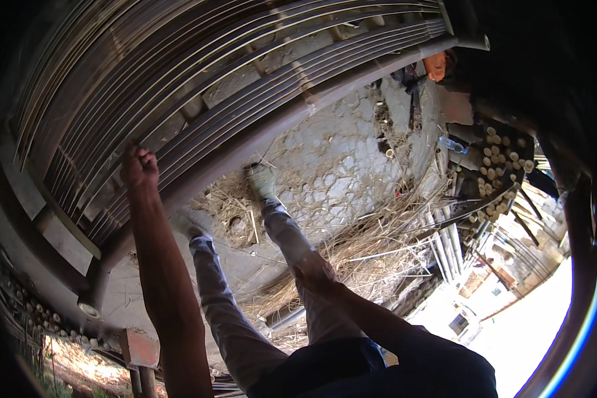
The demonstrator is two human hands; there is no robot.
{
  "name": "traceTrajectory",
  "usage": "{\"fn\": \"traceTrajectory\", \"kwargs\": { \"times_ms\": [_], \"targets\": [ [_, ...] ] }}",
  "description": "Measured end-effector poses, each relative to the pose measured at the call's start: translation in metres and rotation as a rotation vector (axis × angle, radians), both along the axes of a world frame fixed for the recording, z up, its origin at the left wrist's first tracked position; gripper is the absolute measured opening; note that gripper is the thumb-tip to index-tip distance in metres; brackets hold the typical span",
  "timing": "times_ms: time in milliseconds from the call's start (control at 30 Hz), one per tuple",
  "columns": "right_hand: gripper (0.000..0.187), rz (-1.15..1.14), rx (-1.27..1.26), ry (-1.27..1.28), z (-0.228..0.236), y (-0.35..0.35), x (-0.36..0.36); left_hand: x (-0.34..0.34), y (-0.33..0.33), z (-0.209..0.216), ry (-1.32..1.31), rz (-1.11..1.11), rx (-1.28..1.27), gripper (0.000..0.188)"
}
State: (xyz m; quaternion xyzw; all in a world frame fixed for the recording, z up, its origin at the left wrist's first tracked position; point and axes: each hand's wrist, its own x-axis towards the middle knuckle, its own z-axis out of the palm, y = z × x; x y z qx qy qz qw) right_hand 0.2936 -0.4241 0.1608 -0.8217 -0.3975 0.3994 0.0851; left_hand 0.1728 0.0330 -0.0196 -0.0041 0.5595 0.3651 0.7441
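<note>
My left hand (139, 166) is over the near left part of a long bamboo slatted frame (259, 98), its fingers curled closed at the slats. Whatever is between those fingers, if anything, is too small and dark to make out. The frame has thin dark slats with pale edges, and a thick round pole (265, 134) runs along its near side. My right hand (314, 270) rests on my right leg near the knee, apart from the frame. Shadow hides how its fingers are held.
Straw and plant scraps (378, 235) litter the cracked ground beside my right foot (262, 179). At the right are a stack of cut bamboo poles (501, 159) and a clear plastic bottle (452, 144). An orange object (435, 66) lies past the frame's far right end.
</note>
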Motion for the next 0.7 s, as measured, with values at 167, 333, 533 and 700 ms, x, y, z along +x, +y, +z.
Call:
{"fn": "traceTrajectory", "kwargs": {
  "times_ms": [167, 333, 533, 700],
  "targets": [
    [0.028, 0.007, 0.363, -0.328, -0.004, -0.027, 0.026, -0.011, -0.058, 0.019, 0.237, -0.143, 0.054, 0.018],
    [0.034, -0.022, 0.090, -0.102, -0.038, -0.041, 0.050, -0.040, -0.015, -0.001, 0.319, -0.196, -0.201, 0.021],
    [0.049, -1.437, 0.552, 0.985, -0.033, 0.028, 0.124, 0.023, -0.027, 0.082, 0.792, -0.673, 0.090, 0.046],
    [0.032, -1.602, 0.682, 0.964, -0.033, 0.037, 0.234, -0.159, -0.004, 0.043, 1.768, -0.702, 0.874, 0.043]
  ]
}}
